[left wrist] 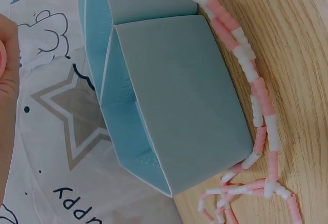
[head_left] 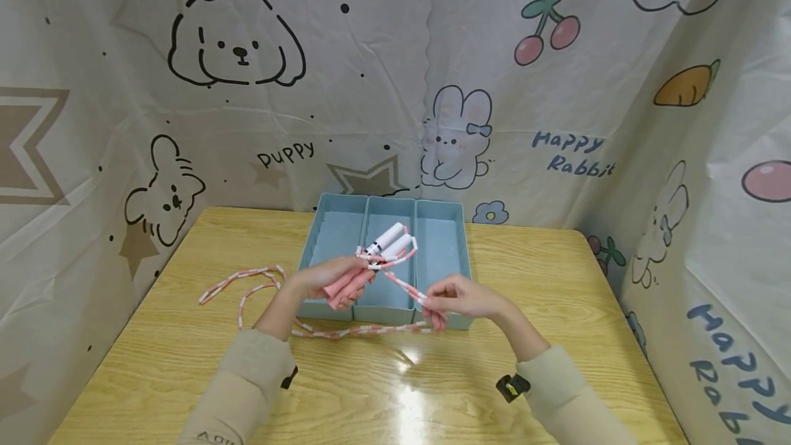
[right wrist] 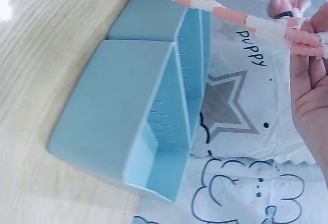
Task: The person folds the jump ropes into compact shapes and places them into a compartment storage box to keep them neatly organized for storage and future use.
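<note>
Left hand (head_left: 330, 279) grips the pink-and-white beaded skipping rope's (head_left: 404, 286) two white handles (head_left: 391, 242). Right hand (head_left: 462, 297) pinches the rope above the blue plastic three-compartment tray (head_left: 440, 239).

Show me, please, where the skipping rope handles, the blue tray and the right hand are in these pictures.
skipping rope handles (head_left: 391, 240), head view, on the white upper ends.
blue tray (head_left: 440, 239), head view, on the right compartment's floor.
right hand (head_left: 463, 297), head view, on its back.
</note>
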`<state>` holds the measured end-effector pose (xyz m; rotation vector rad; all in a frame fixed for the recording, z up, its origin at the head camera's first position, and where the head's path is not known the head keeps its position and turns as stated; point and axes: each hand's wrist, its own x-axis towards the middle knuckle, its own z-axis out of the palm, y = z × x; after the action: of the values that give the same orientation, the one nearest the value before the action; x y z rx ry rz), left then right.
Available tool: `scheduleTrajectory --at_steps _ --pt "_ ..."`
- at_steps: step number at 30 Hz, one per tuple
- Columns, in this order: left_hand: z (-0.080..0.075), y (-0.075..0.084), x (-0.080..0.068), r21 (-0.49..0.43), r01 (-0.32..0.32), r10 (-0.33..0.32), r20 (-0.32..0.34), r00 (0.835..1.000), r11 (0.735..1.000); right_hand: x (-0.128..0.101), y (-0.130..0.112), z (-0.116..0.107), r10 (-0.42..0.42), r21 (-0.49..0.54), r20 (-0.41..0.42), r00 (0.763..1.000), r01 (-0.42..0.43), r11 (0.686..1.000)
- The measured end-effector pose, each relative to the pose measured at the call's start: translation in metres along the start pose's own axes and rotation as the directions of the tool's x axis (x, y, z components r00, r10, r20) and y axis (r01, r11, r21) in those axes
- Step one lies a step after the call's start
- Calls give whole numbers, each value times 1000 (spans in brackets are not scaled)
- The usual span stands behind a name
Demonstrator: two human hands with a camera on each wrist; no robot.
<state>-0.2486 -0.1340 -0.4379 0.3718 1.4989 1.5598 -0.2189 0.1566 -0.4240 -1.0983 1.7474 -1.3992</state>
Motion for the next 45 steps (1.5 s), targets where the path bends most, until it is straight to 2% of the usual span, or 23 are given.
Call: scheduleTrajectory --at_steps 7,12,16,22,26,30,33,37,42,45 --pt "3 -2 1 88 45 -45 4 999 995 6 -20 -5 -1 -127 45 999 6 992" --pt "8 0 2 173 117 -119 -2 993 978 8 -29 -10 12 -197 61 998 0 980" --pt "12 1 1 201 182 -187 5 982 962 8 -34 -13 35 -252 67 997 -17 967" --pt "14 3 -1 249 240 -270 95 958 939 11 -41 -17 61 -326 66 996 -37 945" --pt "16 4 0 266 282 -330 154 931 922 14 -44 -20 59 -355 70 996 -30 934" --pt "20 3 1 264 337 -388 174 905 904 18 -47 -21 55 -359 83 995 -22 933" --pt "22 4 0 266 351 -405 190 894 898 21 -49 -23 50 -360 96 994 -12 933" --pt "24 4 -1 254 349 -405 215 889 902 23 -51 -24 61 -376 86 994 -24 926" --pt "26 6 -3 250 352 -411 250 877 902 27 -55 -25 51 -440 69 996 -16 898" --pt "29 5 -1 255 350 -416 289 862 901 31 -56 -23 32 -482 76 997 9 876"
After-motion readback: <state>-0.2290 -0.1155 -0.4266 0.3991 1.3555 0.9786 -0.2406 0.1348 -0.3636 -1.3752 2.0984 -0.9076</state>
